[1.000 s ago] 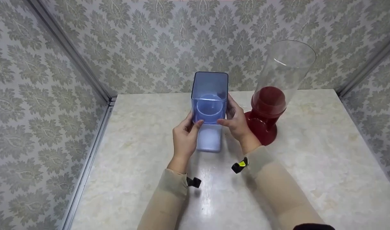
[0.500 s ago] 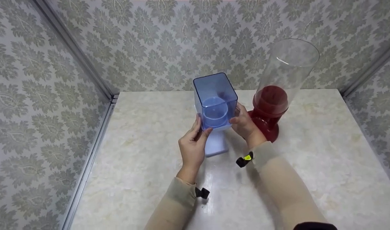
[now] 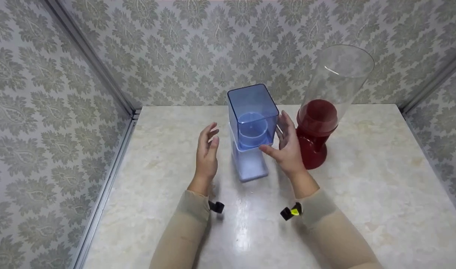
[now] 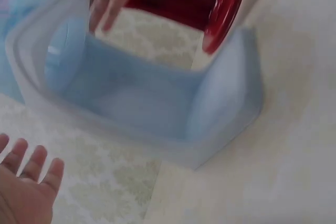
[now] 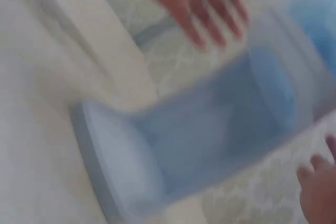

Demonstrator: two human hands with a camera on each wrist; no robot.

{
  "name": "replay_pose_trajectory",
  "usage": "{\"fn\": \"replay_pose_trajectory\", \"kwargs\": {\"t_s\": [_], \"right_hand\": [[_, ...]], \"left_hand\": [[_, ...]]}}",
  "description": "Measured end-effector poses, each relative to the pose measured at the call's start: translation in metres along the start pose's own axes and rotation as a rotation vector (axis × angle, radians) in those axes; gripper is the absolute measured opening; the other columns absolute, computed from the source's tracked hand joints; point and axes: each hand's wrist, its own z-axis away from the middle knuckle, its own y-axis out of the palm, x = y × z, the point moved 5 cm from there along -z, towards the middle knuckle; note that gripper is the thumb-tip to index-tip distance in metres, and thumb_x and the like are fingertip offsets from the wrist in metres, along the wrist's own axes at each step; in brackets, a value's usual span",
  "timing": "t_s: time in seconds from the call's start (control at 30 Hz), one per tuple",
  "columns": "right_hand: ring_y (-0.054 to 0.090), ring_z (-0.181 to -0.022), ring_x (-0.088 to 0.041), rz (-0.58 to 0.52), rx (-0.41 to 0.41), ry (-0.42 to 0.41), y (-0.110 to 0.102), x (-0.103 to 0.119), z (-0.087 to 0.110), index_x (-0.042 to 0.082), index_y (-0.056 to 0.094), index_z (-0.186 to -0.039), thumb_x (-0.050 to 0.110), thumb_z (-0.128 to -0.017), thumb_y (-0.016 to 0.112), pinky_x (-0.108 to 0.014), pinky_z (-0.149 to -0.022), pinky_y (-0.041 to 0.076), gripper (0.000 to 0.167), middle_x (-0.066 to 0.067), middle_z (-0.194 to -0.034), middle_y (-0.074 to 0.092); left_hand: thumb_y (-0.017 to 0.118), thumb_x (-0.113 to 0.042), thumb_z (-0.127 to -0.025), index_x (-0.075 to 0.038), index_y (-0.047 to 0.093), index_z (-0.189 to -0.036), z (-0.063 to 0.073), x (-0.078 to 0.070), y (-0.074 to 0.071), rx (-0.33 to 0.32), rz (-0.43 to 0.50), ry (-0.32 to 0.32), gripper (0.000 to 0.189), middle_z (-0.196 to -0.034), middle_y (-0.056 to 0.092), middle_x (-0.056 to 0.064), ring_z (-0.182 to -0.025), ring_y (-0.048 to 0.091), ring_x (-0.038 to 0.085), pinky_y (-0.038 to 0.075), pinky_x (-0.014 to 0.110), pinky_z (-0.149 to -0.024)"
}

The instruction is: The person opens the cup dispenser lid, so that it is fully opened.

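A see-through blue square container (image 3: pixel 253 102), uncovered at the top, sits on a pale blue-white stand (image 3: pixel 253 166) in the middle of the table. The stand (image 4: pixel 131 98) has an upright back, a flat foot and a round opening under the container, as the left wrist view shows. To its left, apart from it, my left hand (image 3: pixel 207 158) holds nothing, fingers loosely bent. My right hand (image 3: pixel 290 151) is at the container's right side, fingers spread and relaxed, thumb near the front lower corner. In the blurred right wrist view, the right hand (image 5: pixel 317 192) is partly visible.
Just right of my right hand stands a red base (image 3: pixel 313 149) carrying a tall clear cylinder (image 3: pixel 340 74). Patterned panels (image 3: pixel 198 56) with metal rails enclose the marbled table (image 3: pixel 168 149) at the back and sides.
Both hands held the container; it has turned slightly with its stand and moved a little right. The left hand has let go and moved left; the right hand's grip has loosened.
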Motion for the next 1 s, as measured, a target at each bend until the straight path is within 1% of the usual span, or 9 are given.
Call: {"fn": "replay_pose_trajectory", "kwargs": {"t_s": [0.13, 0.23, 0.37, 0.47, 0.6, 0.67, 0.77, 0.9, 1.0], "right_hand": [[0.028, -0.173, -0.041, 0.17, -0.168, -0.097, 0.024, 0.021, 0.02, 0.002, 0.014, -0.179, 0.054, -0.074, 0.106, -0.059, -0.145, 0.021, 0.149, -0.023, -0.182, 0.031], [0.028, -0.172, -0.039, 0.284, -0.237, -0.134, 0.047, 0.032, 0.025, 0.002, 0.01, -0.179, 0.061, -0.072, 0.106, -0.061, -0.143, 0.024, 0.155, -0.023, -0.181, 0.029], [0.025, -0.17, -0.038, 0.455, -0.29, -0.131, 0.068, 0.038, 0.019, 0.003, 0.005, -0.179, 0.054, -0.063, 0.112, -0.06, -0.14, 0.031, 0.165, -0.024, -0.182, 0.022], [0.023, -0.169, -0.041, 0.583, -0.338, -0.156, 0.072, 0.039, 0.013, 0.001, 0.005, -0.177, 0.045, -0.057, 0.116, -0.062, -0.138, 0.035, 0.169, -0.027, -0.181, 0.019], [0.031, -0.164, -0.044, 0.652, -0.386, -0.204, 0.073, 0.035, 0.01, -0.003, 0.011, -0.173, 0.044, -0.059, 0.116, -0.062, -0.134, 0.04, 0.162, -0.03, -0.177, 0.025], [0.039, -0.159, -0.044, 0.66, -0.392, -0.217, 0.072, 0.033, 0.01, -0.003, 0.014, -0.171, 0.042, -0.063, 0.114, -0.061, -0.131, 0.044, 0.154, -0.031, -0.173, 0.032], [0.05, -0.15, -0.044, 0.664, -0.397, -0.233, 0.072, 0.031, 0.01, -0.003, 0.018, -0.168, 0.037, -0.069, 0.11, -0.06, -0.126, 0.05, 0.141, -0.032, -0.166, 0.041], [0.053, -0.148, -0.045, 0.672, -0.389, -0.221, 0.073, 0.032, 0.009, -0.003, 0.019, -0.168, 0.035, -0.071, 0.108, -0.059, -0.124, 0.051, 0.137, -0.032, -0.164, 0.043], [0.05, -0.152, -0.043, 0.606, -0.35, -0.174, 0.074, 0.032, 0.007, -0.001, 0.016, -0.169, 0.031, -0.072, 0.106, -0.058, -0.128, 0.048, 0.136, -0.031, -0.168, 0.038]], "left_hand": [[0.044, -0.031, -0.12, 0.005, 0.041, -0.167, -0.031, 0.003, 0.0, 0.098, 0.111, -0.077, 0.059, -0.174, 0.042, 0.027, -0.158, 0.046, 0.046, 0.04, 0.061, -0.134], [0.038, -0.023, -0.118, 0.003, 0.034, -0.172, -0.051, 0.003, 0.003, 0.163, 0.134, -0.121, 0.06, -0.174, 0.041, 0.027, -0.159, 0.045, 0.047, 0.038, 0.064, -0.135], [0.036, -0.027, -0.118, -0.004, 0.028, -0.177, -0.064, 0.006, 0.01, 0.229, 0.164, -0.175, 0.064, -0.175, 0.039, 0.026, -0.164, 0.042, 0.045, 0.033, 0.067, -0.137], [0.038, -0.028, -0.117, -0.002, 0.034, -0.175, -0.068, 0.01, 0.018, 0.244, 0.19, -0.198, 0.064, -0.172, 0.043, 0.029, -0.163, 0.045, 0.044, 0.034, 0.063, -0.138], [0.042, -0.021, -0.115, 0.008, 0.048, -0.164, -0.067, 0.013, 0.023, 0.231, 0.194, -0.204, 0.057, -0.16, 0.058, 0.031, -0.146, 0.062, 0.032, 0.05, 0.048, -0.128], [0.045, -0.016, -0.115, 0.012, 0.056, -0.155, -0.066, 0.014, 0.024, 0.228, 0.187, -0.202, 0.051, -0.148, 0.068, 0.026, -0.133, 0.069, 0.02, 0.057, 0.038, -0.119], [0.047, -0.011, -0.115, 0.016, 0.063, -0.144, -0.065, 0.015, 0.025, 0.239, 0.18, -0.187, 0.043, -0.126, 0.077, 0.012, -0.115, 0.072, 0.009, 0.059, 0.031, -0.11], [0.046, -0.009, -0.116, 0.016, 0.066, -0.137, -0.062, 0.016, 0.023, 0.255, 0.16, -0.149, 0.038, -0.111, 0.077, -0.006, -0.11, 0.071, 0.005, 0.057, 0.03, -0.11], [0.046, -0.008, -0.117, 0.014, 0.067, -0.136, -0.058, 0.017, 0.018, 0.25, 0.15, -0.124, 0.036, -0.11, 0.077, -0.008, -0.109, 0.071, 0.006, 0.057, 0.03, -0.11]]}}
